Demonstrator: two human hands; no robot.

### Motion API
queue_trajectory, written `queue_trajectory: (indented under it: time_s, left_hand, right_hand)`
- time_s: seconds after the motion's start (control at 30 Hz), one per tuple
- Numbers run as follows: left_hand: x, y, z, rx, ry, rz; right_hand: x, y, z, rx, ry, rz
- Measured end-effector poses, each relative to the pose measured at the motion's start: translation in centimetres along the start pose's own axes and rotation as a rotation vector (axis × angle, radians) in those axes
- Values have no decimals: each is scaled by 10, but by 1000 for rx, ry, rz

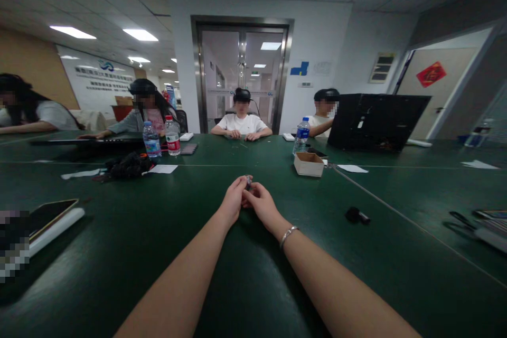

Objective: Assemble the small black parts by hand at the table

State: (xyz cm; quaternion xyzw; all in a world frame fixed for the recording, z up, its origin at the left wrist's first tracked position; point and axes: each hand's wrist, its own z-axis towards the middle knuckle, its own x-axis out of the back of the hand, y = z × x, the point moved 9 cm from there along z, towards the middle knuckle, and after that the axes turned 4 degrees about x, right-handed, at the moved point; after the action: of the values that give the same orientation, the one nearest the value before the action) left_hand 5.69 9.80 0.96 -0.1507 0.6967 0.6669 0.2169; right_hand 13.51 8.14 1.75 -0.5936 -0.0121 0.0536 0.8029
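Both of my hands meet in front of me, low over the dark green table (166, 253). My left hand (233, 200) is closed, its fingertips pinching a small greyish, shiny object (248, 183) whose kind I cannot make out. From the other side my right hand (262, 203) curls its fingers against the same object, with thumb and fingertips close together. The fingers cover most of it. A silver bracelet (288, 236) circles my right wrist.
Beyond my hands stand a small open cardboard box (309, 165) and a water bottle (301, 136). A black fluffy item (356, 215) lies to the right, a phone (51, 216) to the left. Two bottles, a black bundle (129, 165) and a large black panel (376, 122) are farther off. Several people sit around.
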Motion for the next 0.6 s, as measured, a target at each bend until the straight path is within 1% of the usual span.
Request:
queue_trajectory:
  time_s: [0.17,0.3,0.4,0.5,0.6]
  left_hand:
    - [16,2,2,18,92,-101]
    - [19,4,1,44,84,-73]
    - [19,8,0,23,64,3]
    - [19,12,0,-18,43,73]
    - [20,12,2,-43,47,80]
  right_hand:
    - [15,-8,4,107,28,-258]
    - [29,-15,5,144,70,-402]
    - [36,-15,5,127,96,-439]
    - [35,-12,6,120,71,-444]
    - [34,-9,9,125,45,-447]
